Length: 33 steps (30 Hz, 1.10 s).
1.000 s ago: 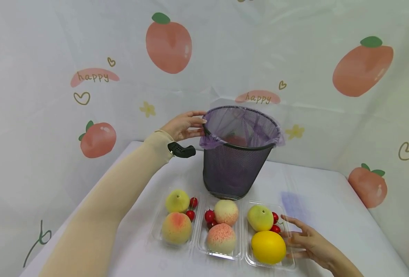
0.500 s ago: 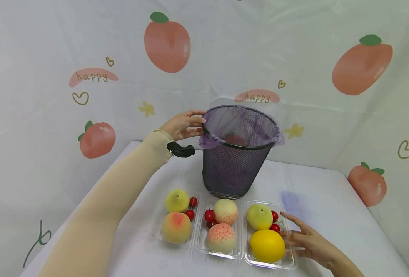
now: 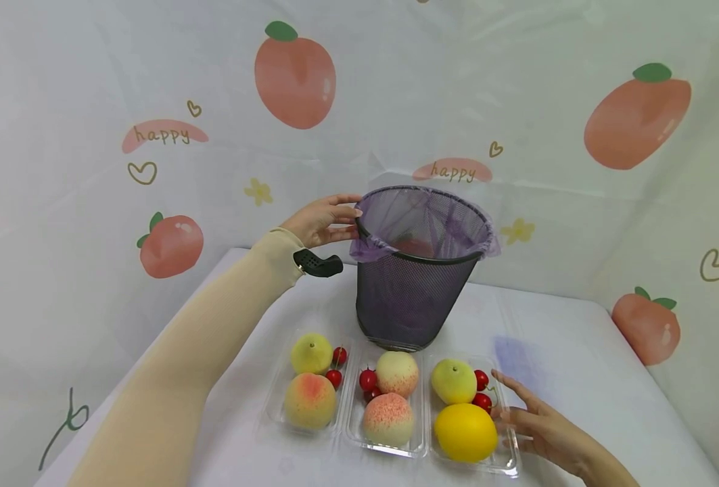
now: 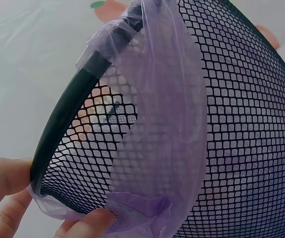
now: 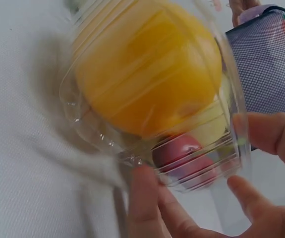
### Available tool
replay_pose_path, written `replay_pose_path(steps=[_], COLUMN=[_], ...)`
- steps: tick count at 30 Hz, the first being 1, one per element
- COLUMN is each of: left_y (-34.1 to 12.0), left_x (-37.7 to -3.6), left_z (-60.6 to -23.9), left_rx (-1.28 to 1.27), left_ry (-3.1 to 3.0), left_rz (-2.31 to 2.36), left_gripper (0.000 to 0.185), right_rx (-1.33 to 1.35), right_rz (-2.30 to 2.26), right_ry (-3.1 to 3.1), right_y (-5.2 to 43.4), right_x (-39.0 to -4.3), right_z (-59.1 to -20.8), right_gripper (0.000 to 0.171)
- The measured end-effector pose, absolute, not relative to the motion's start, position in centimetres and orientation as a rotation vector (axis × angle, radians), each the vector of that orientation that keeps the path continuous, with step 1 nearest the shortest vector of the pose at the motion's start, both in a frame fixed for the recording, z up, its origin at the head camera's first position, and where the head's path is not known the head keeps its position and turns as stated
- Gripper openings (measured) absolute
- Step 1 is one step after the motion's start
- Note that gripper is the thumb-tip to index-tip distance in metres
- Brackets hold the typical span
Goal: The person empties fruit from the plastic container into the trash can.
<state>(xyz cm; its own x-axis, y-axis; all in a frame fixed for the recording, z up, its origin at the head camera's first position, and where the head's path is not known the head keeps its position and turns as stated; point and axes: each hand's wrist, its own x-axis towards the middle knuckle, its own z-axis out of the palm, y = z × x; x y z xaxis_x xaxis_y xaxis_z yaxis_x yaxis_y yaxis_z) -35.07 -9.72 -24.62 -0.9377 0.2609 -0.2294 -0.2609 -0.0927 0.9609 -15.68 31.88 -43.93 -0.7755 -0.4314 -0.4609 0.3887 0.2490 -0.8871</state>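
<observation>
The left hand [image 3: 321,220] holds the rim of the black mesh bin [image 3: 414,291], fingers curled on the purple bag [image 3: 426,220] folded over the edge, just like before. The right hand [image 3: 544,433] has its fingers around the side of the clear tray [image 3: 508,460] nearest to it, on the counter [image 3: 578,379]. This tray holds a yellow lemon [image 3: 465,433], a green fruit [image 3: 453,381] and red cherries [image 3: 481,391]. The tray and lemon have slid a little away from the right hand, toward the two other trays.

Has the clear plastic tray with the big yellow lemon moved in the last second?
Yes. The clear plastic tray with the yellow lemon slid slightly left, closing on the middle tray.
</observation>
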Motion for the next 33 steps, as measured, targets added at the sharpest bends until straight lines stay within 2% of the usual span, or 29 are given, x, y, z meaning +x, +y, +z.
replay_pose_path(steps=[4,13,20,27,33], left_y=[-9.64,-9.64,-9.6,-9.59,-9.61], left_x=[-34.97,-34.97,-34.93,-34.79,-34.88], left_z=[-24.67,-24.74,-24.72,-24.59,-24.64], left_rx=[0.01,0.004,0.001,0.0,-0.002], left_ry=[1.849,1.849,1.85,1.854,1.87], left_rz=[2.091,2.096,2.095,2.089,2.082], left_gripper=[0.048,0.048,0.048,0.049,0.049], right_rx=[-0.005,0.052,0.067,0.026,-0.045], right_rz=[-1.622,-1.72,-1.74,-1.784,-1.798], right_ry=[1.844,1.75,1.739,1.653,1.532], right_y=[31.81,31.71,31.57,31.62,31.98], right_x=[-15.59,-15.35,-15.08,-15.22,-15.29], right_z=[-44.16,-44.52,-44.9,-44.85,-44.66], right_gripper=[0.067,0.052,0.057,0.047,0.054])
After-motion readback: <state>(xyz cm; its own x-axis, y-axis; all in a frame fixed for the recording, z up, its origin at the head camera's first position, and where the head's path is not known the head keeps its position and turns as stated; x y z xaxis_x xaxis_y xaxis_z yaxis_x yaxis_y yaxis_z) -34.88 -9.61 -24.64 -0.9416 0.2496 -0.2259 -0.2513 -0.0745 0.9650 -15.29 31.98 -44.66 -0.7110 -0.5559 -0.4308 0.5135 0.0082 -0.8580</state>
